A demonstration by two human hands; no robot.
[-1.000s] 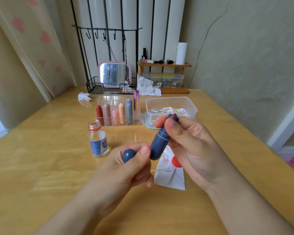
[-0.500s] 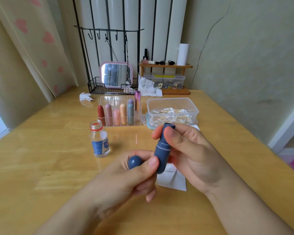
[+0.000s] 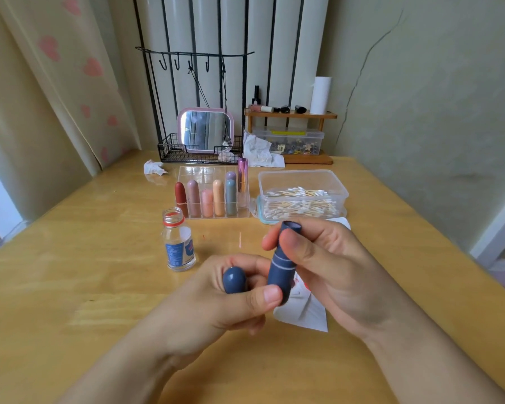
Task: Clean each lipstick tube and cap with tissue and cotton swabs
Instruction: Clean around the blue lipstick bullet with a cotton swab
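Right hand (image 3: 330, 269): fingers curled around the navy lipstick tube (image 3: 282, 268), thumb across its front; tube held near upright, open end uppermost, above the near centre of the worktop (image 3: 70, 272).
Left hand (image 3: 216, 304): fingers curled around the navy cap (image 3: 234, 279), rounded end facing the camera; thumb tip presses against the lower end of the tube.
Tube and cap: separated, side by side, cap to the left.
Tissue (image 3: 303, 312): white, lying flat on the worktop beneath the right hand, partly hidden.
Cotton swab box (image 3: 302, 196): clear, uncovered, far right of the hands.
Lipstick organiser (image 3: 213, 196): clear, far centre, holding several upright lipsticks.
Small bottle (image 3: 179, 243): clear, uncapped, upright, left of the hands.
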